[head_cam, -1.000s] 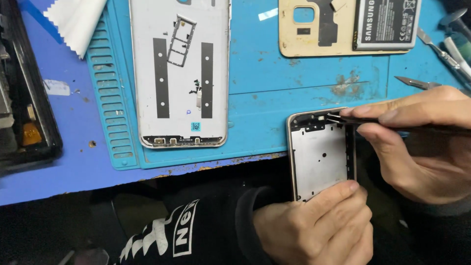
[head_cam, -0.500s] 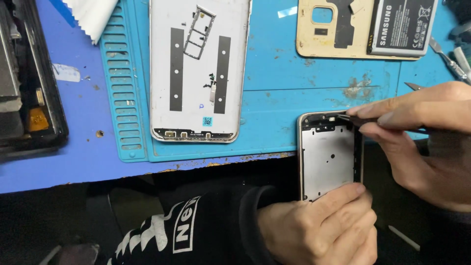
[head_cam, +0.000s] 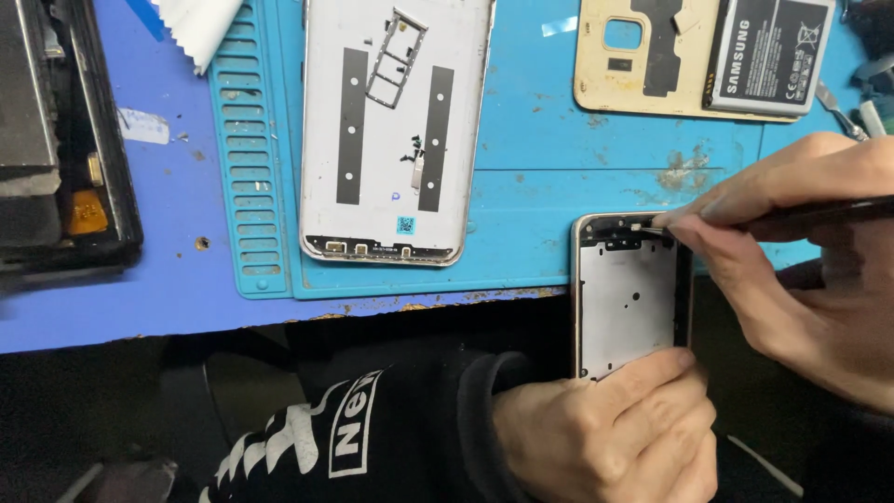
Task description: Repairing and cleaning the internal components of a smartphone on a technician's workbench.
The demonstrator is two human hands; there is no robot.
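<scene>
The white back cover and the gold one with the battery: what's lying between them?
Nothing but bare blue mat between the white back cover and the gold cover, save a small tape strip, in the head view.

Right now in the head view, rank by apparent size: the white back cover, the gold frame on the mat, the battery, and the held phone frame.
1. White back cover
2. Gold frame and held phone frame: similar; the held one is nearer the camera, so unsure
3. Battery

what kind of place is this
Most likely a phone repair bench: a blue repair mat, an opened white back cover, a loose battery, and a phone frame held in the hands.
</scene>
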